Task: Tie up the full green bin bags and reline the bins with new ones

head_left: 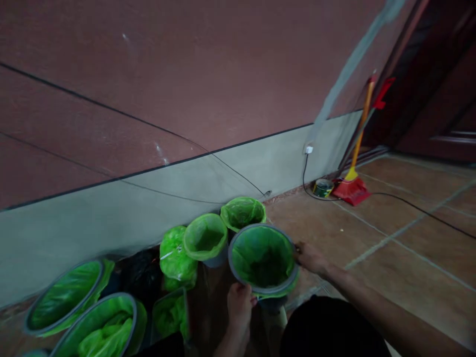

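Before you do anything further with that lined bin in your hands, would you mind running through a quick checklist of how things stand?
1. Left hand on the near rim of the grey bin: ok, fingers are closed on it.
2. Right hand on the bin's right rim: ok, it touches the rim.
3. Green liner folded over the rim all round: cannot tell, the ring hides most of its edge.
4. Bin empty inside: ok, only liner shows.
5. Floor to the right: ok, bare tiles beside the bin.
6. Black cable across the floor: not ok, it trails loose farther off.
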Demonstrator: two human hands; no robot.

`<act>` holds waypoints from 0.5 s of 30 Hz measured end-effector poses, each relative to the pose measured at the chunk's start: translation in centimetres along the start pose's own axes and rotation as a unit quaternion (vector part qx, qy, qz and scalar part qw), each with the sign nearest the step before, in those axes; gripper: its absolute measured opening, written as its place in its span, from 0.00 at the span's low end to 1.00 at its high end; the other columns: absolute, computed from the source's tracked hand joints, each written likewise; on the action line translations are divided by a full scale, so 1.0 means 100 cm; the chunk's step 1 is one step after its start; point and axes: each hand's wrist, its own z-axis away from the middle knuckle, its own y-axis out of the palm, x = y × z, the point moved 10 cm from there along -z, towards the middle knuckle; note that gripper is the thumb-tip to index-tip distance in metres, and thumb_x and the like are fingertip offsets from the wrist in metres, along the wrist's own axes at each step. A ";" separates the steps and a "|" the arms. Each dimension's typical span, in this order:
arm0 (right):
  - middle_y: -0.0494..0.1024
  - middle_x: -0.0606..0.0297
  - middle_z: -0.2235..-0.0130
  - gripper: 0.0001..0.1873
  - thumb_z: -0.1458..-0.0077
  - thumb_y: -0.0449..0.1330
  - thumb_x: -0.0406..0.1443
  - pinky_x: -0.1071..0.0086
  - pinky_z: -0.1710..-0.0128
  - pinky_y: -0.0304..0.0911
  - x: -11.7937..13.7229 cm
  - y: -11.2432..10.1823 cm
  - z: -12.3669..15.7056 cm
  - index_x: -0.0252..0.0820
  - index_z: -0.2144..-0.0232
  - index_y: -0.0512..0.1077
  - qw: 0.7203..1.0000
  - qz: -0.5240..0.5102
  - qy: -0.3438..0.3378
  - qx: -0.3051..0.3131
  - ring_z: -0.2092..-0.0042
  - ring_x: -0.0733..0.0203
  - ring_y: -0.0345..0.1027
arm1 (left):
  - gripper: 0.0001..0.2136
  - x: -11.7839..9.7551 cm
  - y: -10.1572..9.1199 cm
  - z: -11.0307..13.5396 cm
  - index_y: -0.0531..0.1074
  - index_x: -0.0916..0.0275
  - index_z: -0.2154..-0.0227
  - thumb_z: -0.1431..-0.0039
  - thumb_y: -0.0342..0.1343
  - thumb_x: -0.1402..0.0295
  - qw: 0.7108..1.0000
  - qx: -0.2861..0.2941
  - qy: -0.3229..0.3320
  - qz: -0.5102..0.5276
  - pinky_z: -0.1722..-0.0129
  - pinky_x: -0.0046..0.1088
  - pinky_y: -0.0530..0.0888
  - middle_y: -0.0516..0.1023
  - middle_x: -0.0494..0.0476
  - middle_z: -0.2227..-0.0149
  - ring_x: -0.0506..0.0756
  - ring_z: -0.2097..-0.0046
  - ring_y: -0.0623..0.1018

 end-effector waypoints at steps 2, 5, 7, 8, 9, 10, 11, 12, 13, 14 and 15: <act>0.77 0.64 0.77 0.05 0.54 0.59 0.32 0.73 0.75 0.57 -0.026 -0.037 -0.002 0.39 0.74 0.76 1.000 0.023 -0.017 -0.010 0.75 0.62 0.69 | 0.13 0.003 0.049 0.001 0.71 0.64 0.68 0.53 0.68 0.65 0.998 0.061 -0.005 -0.007 0.68 0.28 0.76 0.79 0.57 0.70 0.54 0.69 0.80; 0.79 0.61 0.75 0.08 0.51 0.56 0.33 0.71 0.73 0.60 -0.082 -0.085 -0.010 0.40 0.71 0.76 0.997 0.030 0.019 -0.067 0.73 0.59 0.72 | 0.11 0.012 0.118 -0.011 0.70 0.64 0.69 0.53 0.67 0.68 0.993 0.113 -0.032 -0.021 0.69 0.25 0.74 0.77 0.54 0.73 0.52 0.71 0.78; 0.79 0.58 0.74 0.08 0.50 0.55 0.33 0.70 0.73 0.61 -0.115 -0.106 -0.019 0.40 0.71 0.74 0.993 0.037 0.044 -0.101 0.73 0.58 0.72 | 0.08 0.023 0.159 -0.027 0.69 0.64 0.71 0.52 0.64 0.70 0.988 0.133 -0.072 -0.045 0.70 0.24 0.73 0.75 0.52 0.76 0.50 0.73 0.76; 0.79 0.58 0.74 0.08 0.49 0.54 0.33 0.70 0.73 0.61 -0.128 -0.112 -0.026 0.40 0.72 0.74 0.991 0.044 0.054 -0.111 0.72 0.57 0.72 | 0.07 0.028 0.176 -0.037 0.69 0.63 0.73 0.52 0.63 0.72 0.985 0.136 -0.091 -0.057 0.70 0.24 0.72 0.74 0.51 0.77 0.50 0.74 0.75; 0.79 0.57 0.74 0.08 0.48 0.54 0.33 0.70 0.73 0.61 -0.137 -0.117 -0.034 0.40 0.73 0.73 0.990 0.051 0.062 -0.117 0.73 0.58 0.72 | 0.07 0.031 0.191 -0.048 0.68 0.63 0.74 0.52 0.62 0.73 0.983 0.137 -0.103 -0.067 0.70 0.24 0.71 0.73 0.51 0.78 0.49 0.74 0.74; 0.79 0.57 0.74 0.09 0.47 0.53 0.33 0.70 0.73 0.60 -0.144 -0.120 -0.044 0.40 0.73 0.73 0.989 0.059 0.069 -0.120 0.73 0.58 0.72 | 0.06 0.032 0.205 -0.059 0.68 0.63 0.74 0.51 0.61 0.74 0.982 0.139 -0.109 -0.072 0.69 0.24 0.71 0.73 0.51 0.78 0.49 0.74 0.74; 0.79 0.57 0.74 0.09 0.46 0.53 0.32 0.71 0.74 0.59 -0.148 -0.123 -0.056 0.40 0.74 0.72 0.988 0.066 0.075 -0.120 0.73 0.59 0.72 | 0.06 0.032 0.218 -0.072 0.68 0.63 0.74 0.51 0.61 0.75 0.981 0.143 -0.108 -0.074 0.69 0.25 0.71 0.72 0.51 0.78 0.49 0.74 0.74; 0.79 0.58 0.74 0.09 0.46 0.53 0.32 0.72 0.74 0.58 -0.150 -0.125 -0.070 0.40 0.74 0.72 0.987 0.072 0.081 -0.119 0.74 0.60 0.71 | 0.06 0.031 0.230 -0.084 0.68 0.62 0.74 0.51 0.60 0.75 0.981 0.147 -0.106 -0.074 0.68 0.25 0.71 0.72 0.51 0.78 0.49 0.74 0.73; 0.78 0.58 0.75 0.09 0.46 0.53 0.31 0.72 0.75 0.57 -0.150 -0.127 -0.085 0.39 0.75 0.72 0.986 0.077 0.087 -0.117 0.74 0.60 0.71 | 0.05 0.029 0.240 -0.097 0.68 0.62 0.73 0.51 0.60 0.75 0.980 0.153 -0.102 -0.074 0.67 0.26 0.72 0.73 0.51 0.77 0.49 0.73 0.74; 0.78 0.59 0.75 0.09 0.47 0.54 0.31 0.73 0.75 0.56 -0.150 -0.129 -0.100 0.39 0.76 0.72 0.985 0.083 0.097 -0.118 0.74 0.61 0.70 | 0.05 0.026 0.249 -0.109 0.69 0.62 0.72 0.51 0.60 0.74 0.980 0.158 -0.096 -0.072 0.65 0.26 0.72 0.74 0.51 0.76 0.50 0.73 0.74; 0.78 0.59 0.76 0.09 0.48 0.55 0.29 0.74 0.75 0.56 -0.148 -0.132 -0.115 0.38 0.76 0.72 0.983 0.088 0.107 -0.120 0.74 0.63 0.69 | 0.05 0.022 0.258 -0.122 0.70 0.62 0.72 0.51 0.60 0.74 0.980 0.162 -0.090 -0.072 0.64 0.26 0.72 0.75 0.51 0.75 0.50 0.72 0.75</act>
